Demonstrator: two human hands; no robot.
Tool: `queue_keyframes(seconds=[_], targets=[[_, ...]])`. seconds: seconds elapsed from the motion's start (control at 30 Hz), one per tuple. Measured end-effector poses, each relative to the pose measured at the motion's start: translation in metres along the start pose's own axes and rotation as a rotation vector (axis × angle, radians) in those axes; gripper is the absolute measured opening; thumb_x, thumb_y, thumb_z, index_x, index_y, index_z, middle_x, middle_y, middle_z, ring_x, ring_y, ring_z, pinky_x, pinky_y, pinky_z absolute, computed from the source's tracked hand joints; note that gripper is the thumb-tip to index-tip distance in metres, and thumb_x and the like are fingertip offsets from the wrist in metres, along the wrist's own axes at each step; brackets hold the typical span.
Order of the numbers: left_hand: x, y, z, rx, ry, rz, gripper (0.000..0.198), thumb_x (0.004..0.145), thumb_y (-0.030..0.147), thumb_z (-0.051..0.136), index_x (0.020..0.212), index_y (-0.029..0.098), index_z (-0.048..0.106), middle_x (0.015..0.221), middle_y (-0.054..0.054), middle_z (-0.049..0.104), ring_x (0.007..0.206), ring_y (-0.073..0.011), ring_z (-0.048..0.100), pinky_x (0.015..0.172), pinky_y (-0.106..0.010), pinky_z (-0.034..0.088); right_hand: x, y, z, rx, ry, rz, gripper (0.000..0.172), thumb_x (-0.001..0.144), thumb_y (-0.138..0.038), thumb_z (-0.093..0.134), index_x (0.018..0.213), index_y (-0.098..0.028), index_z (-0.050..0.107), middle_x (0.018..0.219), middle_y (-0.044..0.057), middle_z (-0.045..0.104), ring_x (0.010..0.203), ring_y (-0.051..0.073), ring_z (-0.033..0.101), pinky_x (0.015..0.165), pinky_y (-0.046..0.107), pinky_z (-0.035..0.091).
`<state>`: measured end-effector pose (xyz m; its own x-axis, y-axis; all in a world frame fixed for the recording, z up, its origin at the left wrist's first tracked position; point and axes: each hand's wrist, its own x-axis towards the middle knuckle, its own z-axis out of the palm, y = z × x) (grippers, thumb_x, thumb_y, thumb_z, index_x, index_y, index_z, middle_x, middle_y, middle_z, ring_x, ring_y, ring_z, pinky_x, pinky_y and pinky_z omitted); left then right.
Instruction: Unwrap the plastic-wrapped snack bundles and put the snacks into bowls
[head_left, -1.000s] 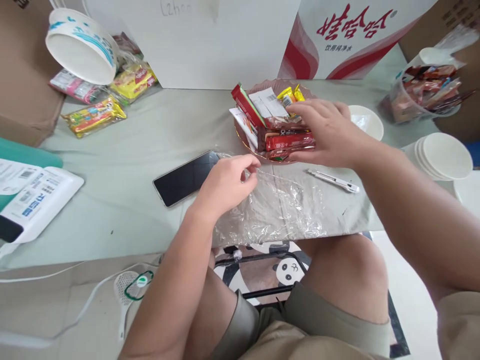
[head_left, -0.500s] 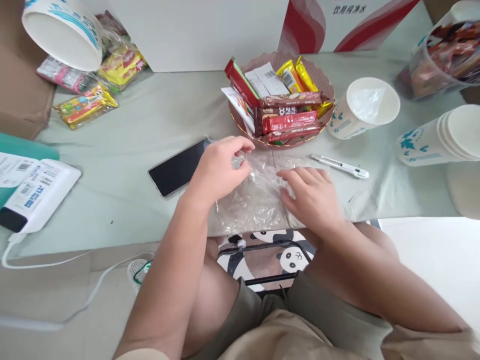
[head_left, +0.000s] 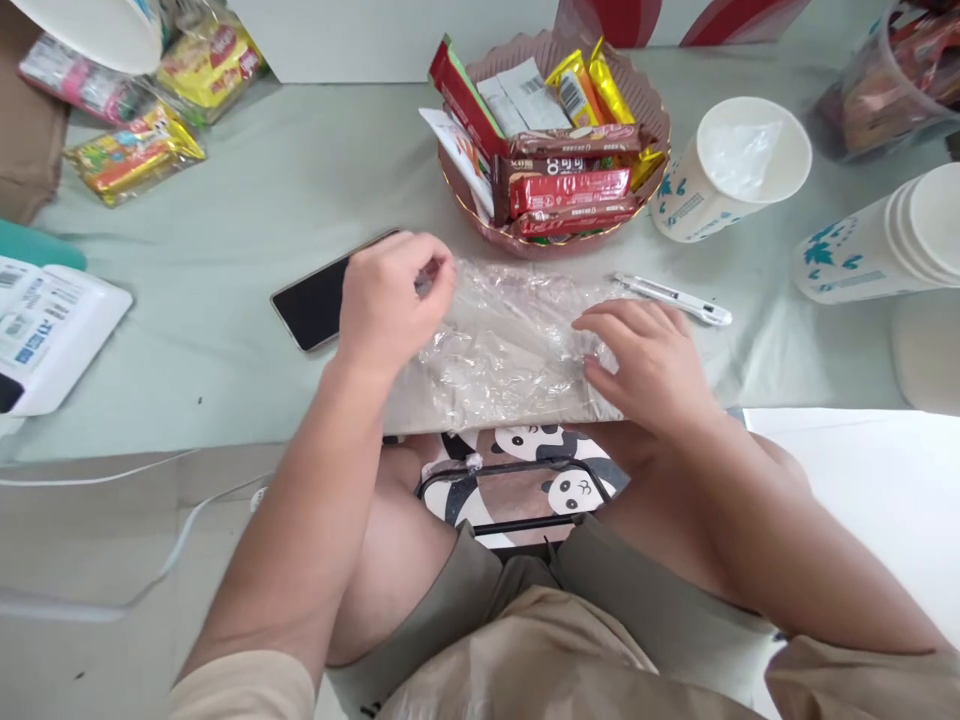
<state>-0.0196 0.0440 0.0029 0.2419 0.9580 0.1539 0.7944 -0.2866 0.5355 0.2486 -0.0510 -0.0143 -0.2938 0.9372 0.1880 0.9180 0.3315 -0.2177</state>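
"What's on your feed?"
"Clear plastic film (head_left: 502,370), spread right to the table's (head_left: 202,330) near edge! My left hand (head_left: 394,300) curls at its left side; pinched or not, I can't tell. My right hand (head_left: 652,365), fingers parted, is at its right."
"Elbow room?"
"Phone (head_left: 311,302) left, cutter knife (head_left: 679,298) right, bowl (head_left: 651,85) just beyond; tabletop stretches wide leftward."
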Motion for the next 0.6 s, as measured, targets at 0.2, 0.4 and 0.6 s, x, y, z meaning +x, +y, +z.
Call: queue_keyframes(seconds=[0.2,0.4,0.6], targets=[[-0.012,-0.002,-0.006,-0.126,0.109,-0.022,0.016,0.087,0.037,0.075,0.094,0.026,0.066,0.078,0.003,0.066,0.078,-0.0159,0.057,0.088,-0.035,0.05,0.002,0.023,-0.014,0.14,0.221,0.201,0.016,0.092,-0.023,0.056,0.096,-0.024,0.071,0.095,0.007,0.077,0.093,0.028,0.074,0.094,0.049,0.053],[-0.033,-0.009,-0.005,-0.156,0.041,0.035,0.014,0.083,0.017,0.072,0.094,0.024,0.068,0.085,0.003,0.071,0.09,-0.0153,0.062,0.094,-0.036,0.052,-0.008,0.043,-0.027,0.327,0.42,0.352,0.009,0.092,-0.027,0.059,0.094,-0.026,0.068,0.092,0.008,0.074,0.088,0.027,0.071,0.084,0.047,0.058],[-0.03,0.0,0.012,-0.766,0.271,-0.277,0.021,0.086,0.016,0.067,0.098,0.024,0.052,0.106,0.002,0.067,0.087,-0.0089,0.061,0.08,-0.027,0.056,-0.008,0.056,-0.007,0.579,0.428,0.373,0.022,0.099,-0.048,0.057,0.097,-0.027,0.059,0.081,0.005,0.062,0.078,0.022,0.068,0.083,0.05,0.062]])
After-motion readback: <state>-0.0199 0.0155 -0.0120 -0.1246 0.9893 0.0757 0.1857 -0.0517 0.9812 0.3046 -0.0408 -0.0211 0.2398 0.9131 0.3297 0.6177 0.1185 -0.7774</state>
